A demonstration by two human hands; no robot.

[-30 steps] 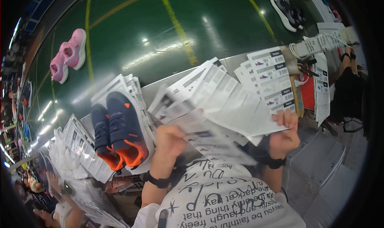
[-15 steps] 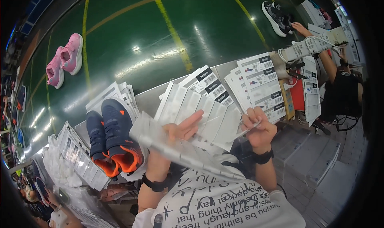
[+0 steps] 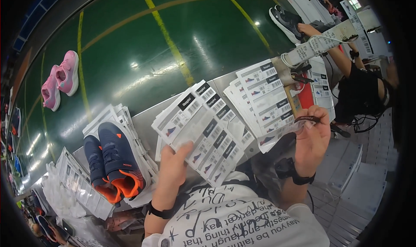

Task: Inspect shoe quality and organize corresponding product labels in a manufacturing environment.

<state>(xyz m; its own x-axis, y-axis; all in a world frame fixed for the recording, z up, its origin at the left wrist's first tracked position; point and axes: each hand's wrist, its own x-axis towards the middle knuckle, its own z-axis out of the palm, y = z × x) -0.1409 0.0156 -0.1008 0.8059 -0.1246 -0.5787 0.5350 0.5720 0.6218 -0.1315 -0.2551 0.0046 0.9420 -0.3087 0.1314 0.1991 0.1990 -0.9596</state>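
My left hand (image 3: 175, 162) is closed on a sheet of printed labels (image 3: 212, 145), thumb on top and its other fingers mostly hidden. This sheet has shoe pictures, barcodes and black blocks, and it overlaps a stack of similar sheets (image 3: 171, 117) on the metal ledge. To the right, my right hand (image 3: 313, 136) is raised, fingertips pinching a thin, curled label (image 3: 307, 119) with a dark band. More label sheets (image 3: 260, 93) lie just beyond that hand. A pair of navy shoes with orange linings (image 3: 121, 160) stands left of my left hand.
A green conveyor belt (image 3: 130, 39) with yellow lines runs beyond the ledge, carrying pink shoes (image 3: 63, 80). At right, a co-worker's hand (image 3: 307, 29) touches black shoes (image 3: 285, 22). Paper stacks (image 3: 115, 117) and clear plastic bags (image 3: 65, 190) are at left; a white cable (image 3: 286, 63) loops at right.
The blurred sheet, formerly plain side up, now lies printed side up under my left thumb. My right hand has moved right and up with the label. The view has shifted; the co-worker's hand reached the black shoes.
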